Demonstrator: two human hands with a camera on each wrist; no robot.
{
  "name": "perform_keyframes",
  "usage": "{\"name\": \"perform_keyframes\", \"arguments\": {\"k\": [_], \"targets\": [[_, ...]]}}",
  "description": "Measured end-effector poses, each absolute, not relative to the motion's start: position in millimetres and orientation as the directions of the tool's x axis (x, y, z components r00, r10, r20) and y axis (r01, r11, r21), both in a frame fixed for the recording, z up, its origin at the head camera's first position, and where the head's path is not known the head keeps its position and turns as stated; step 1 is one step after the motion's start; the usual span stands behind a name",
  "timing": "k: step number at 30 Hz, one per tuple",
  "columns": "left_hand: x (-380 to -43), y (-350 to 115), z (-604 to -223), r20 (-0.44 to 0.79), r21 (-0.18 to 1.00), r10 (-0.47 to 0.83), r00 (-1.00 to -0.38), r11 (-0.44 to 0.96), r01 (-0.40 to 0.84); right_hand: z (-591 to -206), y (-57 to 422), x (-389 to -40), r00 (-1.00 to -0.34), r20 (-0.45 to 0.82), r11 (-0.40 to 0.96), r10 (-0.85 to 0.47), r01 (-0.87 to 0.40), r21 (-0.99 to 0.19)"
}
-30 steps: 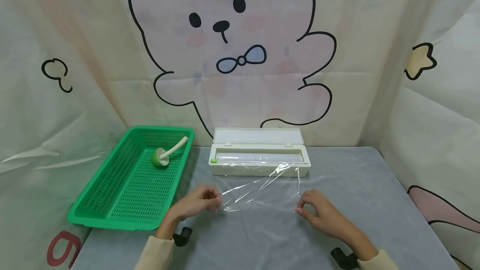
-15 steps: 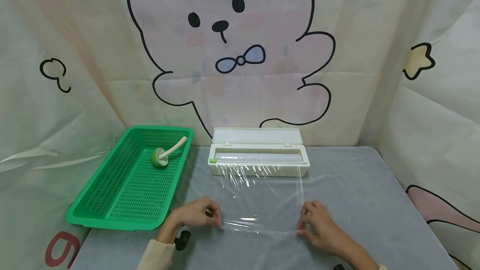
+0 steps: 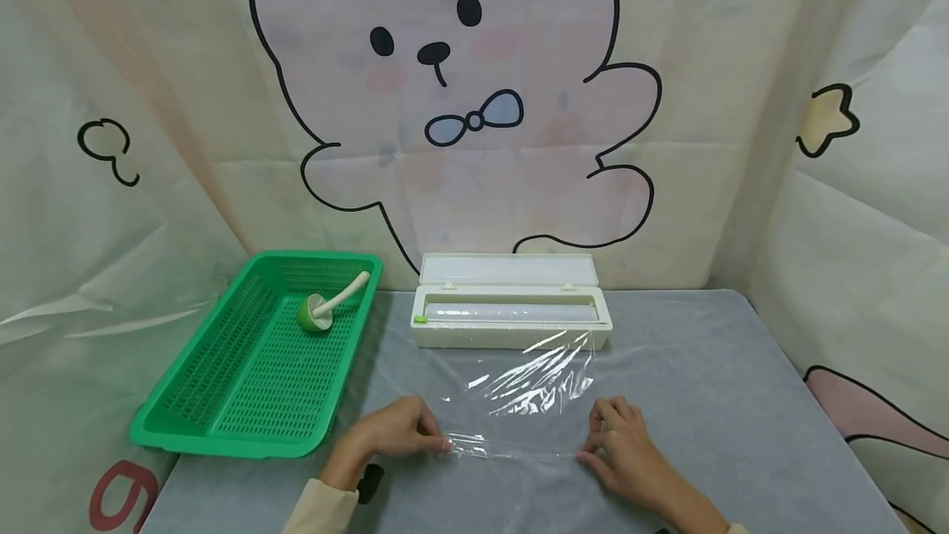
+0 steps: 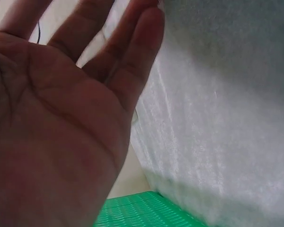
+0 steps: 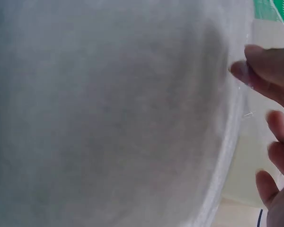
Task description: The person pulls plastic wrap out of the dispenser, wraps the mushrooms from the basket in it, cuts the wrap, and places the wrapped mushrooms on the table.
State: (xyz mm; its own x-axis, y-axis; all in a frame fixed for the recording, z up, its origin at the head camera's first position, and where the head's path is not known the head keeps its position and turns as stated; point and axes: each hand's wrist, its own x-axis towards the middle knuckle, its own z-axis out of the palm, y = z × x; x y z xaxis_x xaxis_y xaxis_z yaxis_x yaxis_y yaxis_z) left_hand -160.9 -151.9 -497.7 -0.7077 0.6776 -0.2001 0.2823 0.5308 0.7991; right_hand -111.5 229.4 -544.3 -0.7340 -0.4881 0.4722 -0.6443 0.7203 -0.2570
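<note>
Clear film (image 3: 537, 386) spans the middle of the desk (image 3: 689, 386), running from the box toward the near edge, and its free edge lies between two pinches. The left hand (image 3: 404, 428) nips the film's left corner between thumb and finger, as the head view shows; the left wrist view hides those fingertips. The right hand (image 3: 623, 452) has thumb and finger together on the opposite corner, its other fingers apart from the sheet. Near the left pinch the free edge looks crinkled, and slanting glints on the right half suggest uneven tension, so pulling one corner harder could skew the sheet or start a tear. A slack moment might let it fold and cling to itself or to a finger. Beyond it, near the desk's far edge, sits the white box (image 3: 511, 336), lid (image 3: 508, 269) raised, the roll (image 3: 511, 312) inside and a green piece (image 3: 420, 319) at the left end of its front rim. Should the roll bind, a tug could drag the box nearer. Toward the desk's far left corner, the green basket (image 3: 252, 386) holds a green-and-white thing (image 3: 317, 311); a leftward swing of the left arm might knock the basket.
</note>
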Motion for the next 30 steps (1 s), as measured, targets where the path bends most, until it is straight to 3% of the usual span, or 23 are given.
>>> {"name": "perform_keyframes", "arguments": {"k": [4, 9, 14, 18, 24, 30], "targets": [[-161, -151, -500, -0.207, 0.8, 0.656, -0.726, 0.541, 0.261, -548, 229, -111, -0.769, 0.443, 0.749, -0.46, -0.604, -0.271], [-165, -149, -508, -0.086, 0.801, 0.584, -0.807, 0.522, 0.293, -548, 231, -112, -0.812, 0.413, 0.769, -0.413, -0.554, -0.32], [-167, -146, -513, 0.034, 0.72, 0.526, -0.85, 0.577, 0.386, -546, 228, -112, -0.852, 0.419, 0.803, -0.314, -0.474, -0.362], [-166, -142, -515, 0.042, 0.627, 0.495, -0.868, 0.664, 0.408, -547, 224, -112, -0.881, 0.391, 0.851, -0.265, -0.404, -0.334], [-161, -138, -519, -0.007, 0.509, 0.426, -0.905, 0.78, 0.364, -548, 222, -110, -0.945, 0.223, 0.885, -0.238, -0.306, -0.352], [-158, -141, -514, -0.041, 0.521, 0.429, -0.902, 0.78, 0.347, -549, 223, -110, -0.973, 0.042, 0.892, -0.225, -0.223, -0.394]]}}
